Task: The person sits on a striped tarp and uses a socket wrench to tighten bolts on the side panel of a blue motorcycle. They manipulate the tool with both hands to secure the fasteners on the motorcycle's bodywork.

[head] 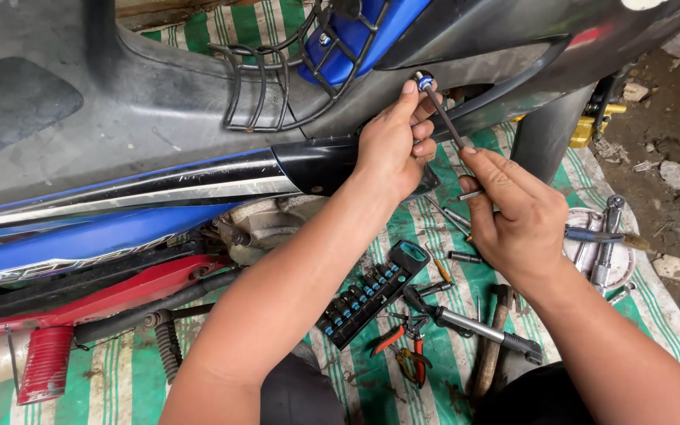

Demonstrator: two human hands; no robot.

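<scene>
My left hand (391, 142) pinches the top of a thin socket driver (441, 110), whose blue-ringed tip rests against the dark side panel (466, 75) of a motorbike lying on its side. My right hand (513, 212) grips the lower end of the same driver, fingers curled round its handle. Both hands hover just below the bike's black wire basket (277, 79) and blue bodywork (80, 236).
A green-and-white striped tarp (403, 386) on the ground holds a socket rail (367, 295), red-handled pliers (407, 346), a ratchet (474, 324), a hammer (491, 346) and loose bits. A round plate with more tools (604, 244) lies at right, beside dirt ground. A red spring shock (45, 362) shows lower left.
</scene>
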